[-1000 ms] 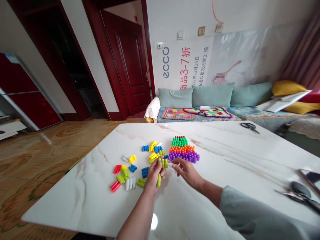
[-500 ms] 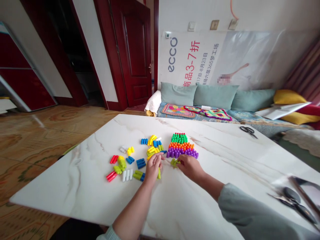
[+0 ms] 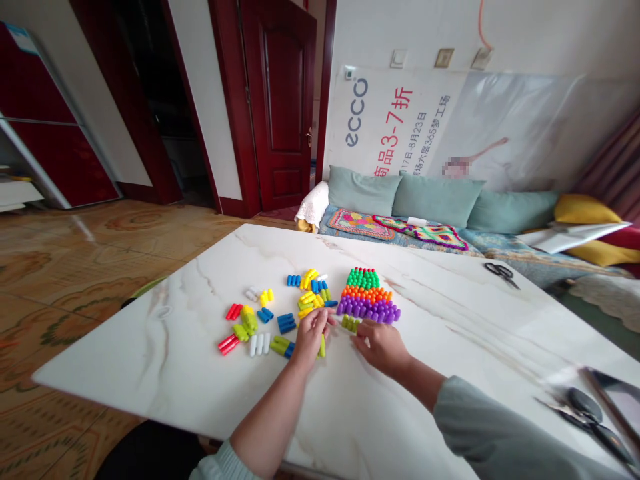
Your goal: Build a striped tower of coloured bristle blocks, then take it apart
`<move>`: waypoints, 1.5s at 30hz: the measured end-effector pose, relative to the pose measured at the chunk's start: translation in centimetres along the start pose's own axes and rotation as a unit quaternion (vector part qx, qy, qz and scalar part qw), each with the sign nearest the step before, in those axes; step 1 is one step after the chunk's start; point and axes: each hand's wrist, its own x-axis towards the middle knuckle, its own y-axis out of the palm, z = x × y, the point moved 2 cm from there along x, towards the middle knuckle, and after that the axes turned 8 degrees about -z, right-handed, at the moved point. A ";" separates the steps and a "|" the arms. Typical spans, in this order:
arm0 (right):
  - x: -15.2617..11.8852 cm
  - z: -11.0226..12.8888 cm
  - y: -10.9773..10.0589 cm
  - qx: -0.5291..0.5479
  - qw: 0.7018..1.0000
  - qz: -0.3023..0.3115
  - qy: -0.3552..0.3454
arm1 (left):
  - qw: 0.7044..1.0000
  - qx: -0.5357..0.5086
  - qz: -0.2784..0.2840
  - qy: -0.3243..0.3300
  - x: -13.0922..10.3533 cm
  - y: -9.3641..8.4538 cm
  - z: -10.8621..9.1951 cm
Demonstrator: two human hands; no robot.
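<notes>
A beaded piece lies on the table, with red beads at its far edge, then green, orange and purple beads (image 3: pixel 367 309). At its near edge sits a short row of lime-green beads (image 3: pixel 350 324). My right hand (image 3: pixel 384 347) is closed beside this row, thumb and fingers curled together; what they pinch is too small to tell. To the left, my left hand (image 3: pixel 311 337) is also closed, its fingertips pressed together, their contents unclear. Beneath and beside it are lime-green and blue beads (image 3: pixel 283 347). Joined blue beads (image 3: pixel 287 323) lie left of that hand.
Around the left side of the white marble table (image 3: pixel 150 373) lie yellow beads (image 3: pixel 267 297), red beads (image 3: pixel 229 344) and white beads (image 3: pixel 260 344). Black scissors (image 3: pixel 501 272) rest at the far right; another pair (image 3: pixel 585 413) lies near a dark-edged device (image 3: pixel 613 400).
My right hand has drawn slightly toward me, off the lime-green beads, which now show as a neater row against the purple edge. My left hand stays closed in about the same place. The view has shifted slightly.
</notes>
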 end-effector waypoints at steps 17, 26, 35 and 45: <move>1.1 1.9 1.6 -0.021 0.995 0.069 -0.065 | 1.000 0.003 -0.012 -0.001 0.1 0.2 -0.1; 1.6 2.0 1.2 -0.021 0.997 0.059 -0.050 | 1.000 0.009 -0.010 -0.004 0.0 0.2 -0.2; 1.2 3.5 0.8 0.233 0.971 0.012 0.057 | 0.998 0.045 -0.012 0.033 0.2 0.0 -0.1; 1.1 5.3 2.6 0.354 0.926 0.031 0.125 | 0.997 0.065 0.002 0.048 0.3 -0.4 -0.1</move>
